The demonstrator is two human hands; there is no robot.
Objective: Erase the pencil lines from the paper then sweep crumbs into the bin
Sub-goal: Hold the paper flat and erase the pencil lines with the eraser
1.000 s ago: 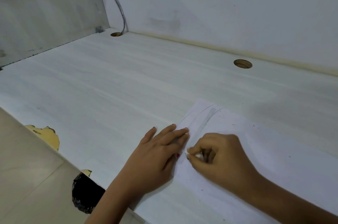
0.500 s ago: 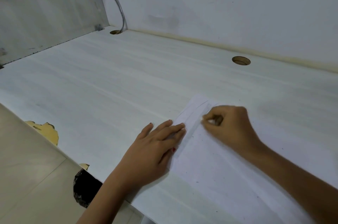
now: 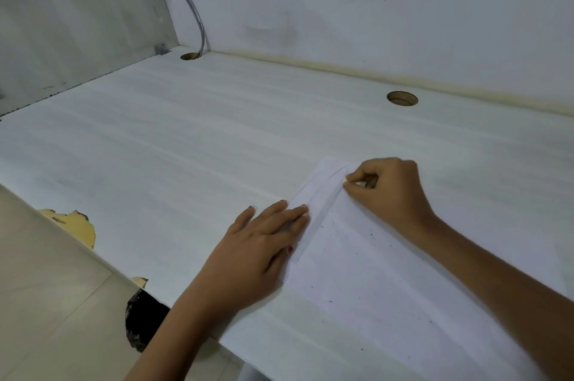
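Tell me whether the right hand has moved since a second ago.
Yes. The right hand, pinching the eraser, has slid away from the person up the paper, from beside the left hand to beyond its fingertips, nearer the round desk hole.

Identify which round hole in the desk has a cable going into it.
The hole in the far left corner, where the grey cable drops in; the other hole, further right, has none.
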